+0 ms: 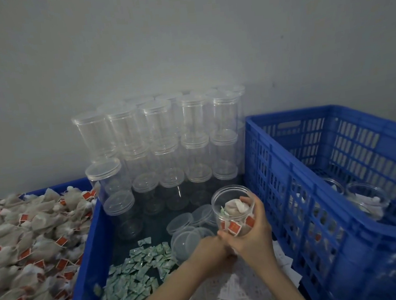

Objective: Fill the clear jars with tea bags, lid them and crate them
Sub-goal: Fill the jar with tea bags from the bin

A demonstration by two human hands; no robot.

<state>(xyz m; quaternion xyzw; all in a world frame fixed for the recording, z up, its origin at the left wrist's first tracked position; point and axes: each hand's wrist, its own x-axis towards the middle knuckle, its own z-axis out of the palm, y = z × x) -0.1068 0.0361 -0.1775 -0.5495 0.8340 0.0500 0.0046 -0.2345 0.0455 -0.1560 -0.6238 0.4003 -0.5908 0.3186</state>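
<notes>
Although the clear jar (pixel 234 209) looks stiff, it is probably thin-walled plastic and very light, so it should need only a gentle wrap round its side wall, not a squeeze. It sits in the lower middle of the frame, open-mouthed and without a lid, with several tea bags (pixel 234 208) and their red tags visible through the wall. The right hand (pixel 253 231) curls round its right side, fingertips reaching up to the rim. The left hand (pixel 207 248) is pressed close against the right at the jar's base; whether it grips the jar or holds something of its own cannot be told, since its fingers are hidden.

The smooth wall could be slippery, so a hold low on the body with a palm under the base seems safest. The tea bags are soft, springy paper pouches that may puff above the rim and need pressing down before a lid goes on.

Loose clear lids (pixel 187 228) lie just left of the jar. Below them, in the lower centre, is a scatter of small green sachets (pixel 136 269). A heap of loose tea bags (pixel 27 248) fills the blue bin (pixel 82 269) at lower left. Stacked empty lidded jars (pixel 162 138) stand against the wall at centre. The blue crate (pixel 292 189) at right already holds some filled jars (pixel 366 196).
</notes>
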